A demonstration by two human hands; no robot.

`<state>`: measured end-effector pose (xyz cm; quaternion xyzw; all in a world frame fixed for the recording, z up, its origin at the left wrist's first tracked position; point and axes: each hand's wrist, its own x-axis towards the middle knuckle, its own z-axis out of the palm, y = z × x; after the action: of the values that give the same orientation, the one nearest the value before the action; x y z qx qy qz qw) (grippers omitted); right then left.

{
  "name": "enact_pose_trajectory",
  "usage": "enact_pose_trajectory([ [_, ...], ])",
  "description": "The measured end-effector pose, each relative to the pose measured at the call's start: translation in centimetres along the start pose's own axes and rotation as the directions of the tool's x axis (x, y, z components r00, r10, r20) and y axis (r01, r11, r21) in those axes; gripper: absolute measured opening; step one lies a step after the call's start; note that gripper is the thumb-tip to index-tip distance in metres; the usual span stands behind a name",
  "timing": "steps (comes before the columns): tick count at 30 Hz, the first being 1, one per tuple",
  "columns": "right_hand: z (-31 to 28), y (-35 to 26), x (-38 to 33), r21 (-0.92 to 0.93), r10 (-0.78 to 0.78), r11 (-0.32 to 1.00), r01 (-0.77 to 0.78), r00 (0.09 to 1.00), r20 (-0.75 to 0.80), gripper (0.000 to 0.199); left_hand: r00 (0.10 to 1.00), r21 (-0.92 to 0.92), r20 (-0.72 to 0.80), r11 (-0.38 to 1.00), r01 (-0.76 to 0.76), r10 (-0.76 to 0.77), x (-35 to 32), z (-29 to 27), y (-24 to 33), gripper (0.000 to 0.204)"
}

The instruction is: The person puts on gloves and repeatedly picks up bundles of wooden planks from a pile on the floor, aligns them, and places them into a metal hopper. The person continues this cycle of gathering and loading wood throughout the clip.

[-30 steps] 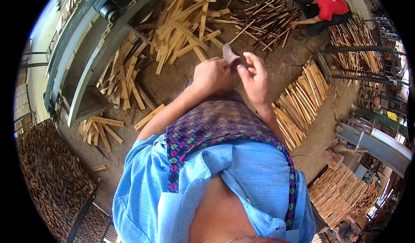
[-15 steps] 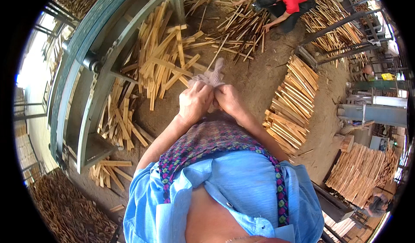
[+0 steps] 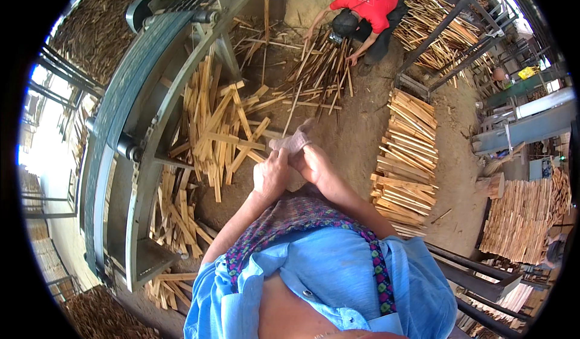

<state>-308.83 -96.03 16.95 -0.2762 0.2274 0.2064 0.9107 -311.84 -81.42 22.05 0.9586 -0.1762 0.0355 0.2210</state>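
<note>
Grey cloth [image 3: 294, 141] sits pinched between my left hand [image 3: 271, 175] and right hand [image 3: 312, 163], both clenched on it, held out before my chest. Below it loose wooden slats [image 3: 220, 135] litter the dirt beside a green conveyor [image 3: 121, 115]; a red-shirted person [image 3: 367, 8] crouches further off.

Seemingly no packages, labels, screens

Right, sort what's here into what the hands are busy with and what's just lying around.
In hand:
- grey cloth glove, gripped by left hand and right hand

Lying about:
- loose wood strips on the dirt beside the conveyor
- stacked strips to the right
- person in a red shirt crouched over other strips
</note>
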Motion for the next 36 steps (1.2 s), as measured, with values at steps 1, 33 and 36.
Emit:
enact_pose_trajectory([
  [1, -0.1, -0.2, 0.4, 0.022, -0.028, 0.999, 0.027, 0.999, 0.044, 0.022, 1.000, -0.020, 0.008, 1.000, -0.019, 0.019, 0.2, 0.1, 0.0, 0.019],
  [33, 3.9, -3.0, 2.7, -0.109, 0.173, 0.984, -0.140, 0.893, 0.415, 0.059, 0.965, -0.356, -0.104, 0.896, -0.264, 0.242, 0.2, -2.4, 3.4, 0.016],
  [36, 2.4, -4.6, 5.1, 0.703, 0.405, 0.355, -0.616, 0.779, 0.478, 0.063, 0.940, -0.266, -0.114, 0.901, -0.342, 0.323, 0.7, -2.4, 3.8, 0.017],
])
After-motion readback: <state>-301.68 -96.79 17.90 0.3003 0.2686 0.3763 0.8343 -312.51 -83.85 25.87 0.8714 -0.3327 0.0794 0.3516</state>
